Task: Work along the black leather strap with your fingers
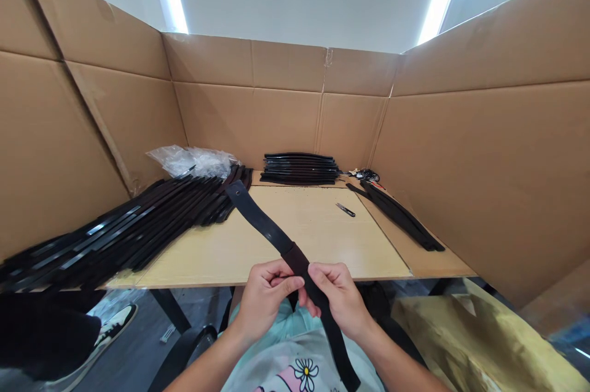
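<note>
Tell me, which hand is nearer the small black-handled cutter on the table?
The right hand is nearer, almost straight below the small black-handled cutter in this view. The left hand is farther away, below the cutter and off to its left.

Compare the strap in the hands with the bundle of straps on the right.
The single long black strap is one piece, while the bundle of dark straps is several together. The strap is raised, pinched by the left hand and right hand; the bundle lies flat, untouched. Both are long, narrow and dark.
</note>
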Available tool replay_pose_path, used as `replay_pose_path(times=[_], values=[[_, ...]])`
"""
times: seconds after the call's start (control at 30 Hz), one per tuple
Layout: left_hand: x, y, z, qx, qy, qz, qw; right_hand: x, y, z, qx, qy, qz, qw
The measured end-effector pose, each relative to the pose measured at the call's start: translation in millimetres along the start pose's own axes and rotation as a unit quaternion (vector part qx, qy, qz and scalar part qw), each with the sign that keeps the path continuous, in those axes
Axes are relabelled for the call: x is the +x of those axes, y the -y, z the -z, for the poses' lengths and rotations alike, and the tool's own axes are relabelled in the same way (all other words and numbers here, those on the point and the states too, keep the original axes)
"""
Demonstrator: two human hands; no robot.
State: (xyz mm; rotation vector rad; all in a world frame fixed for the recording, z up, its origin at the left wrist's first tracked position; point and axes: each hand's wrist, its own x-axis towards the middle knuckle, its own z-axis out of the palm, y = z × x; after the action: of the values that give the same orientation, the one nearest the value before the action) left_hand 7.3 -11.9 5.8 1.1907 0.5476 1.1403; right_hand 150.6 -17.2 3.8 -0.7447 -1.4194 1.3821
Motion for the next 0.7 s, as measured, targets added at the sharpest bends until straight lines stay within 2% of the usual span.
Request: replay_pose_path(times=[0.23, 0.4, 0.57, 0.7], values=[[-4.4, -4.4, -10.2, 0.051, -0.038, -0.021, 0.998, -1.7, -0.1, -4.8, -0.051, -0.051, 0.010, 0.997], [-6.3, -1.7, -10.9, 0.056, -0.062, -0.032, 0.996, -4.2, 1.9, -9.0, -0.033, -0.069, -0.003, 0.997], [-4.1, 2.3, -3.6, 0.031, -0.059, -0.017, 0.998, -0.6, -1.0, -1.4, 0.034, 0.009, 0.000, 0.999], [0.1, 6.0, 6.1, 0.037, -0.106, -0.011, 0.994, 2.1, -5.3, 6.5, 0.112, 0.090, -0.060, 0.988]])
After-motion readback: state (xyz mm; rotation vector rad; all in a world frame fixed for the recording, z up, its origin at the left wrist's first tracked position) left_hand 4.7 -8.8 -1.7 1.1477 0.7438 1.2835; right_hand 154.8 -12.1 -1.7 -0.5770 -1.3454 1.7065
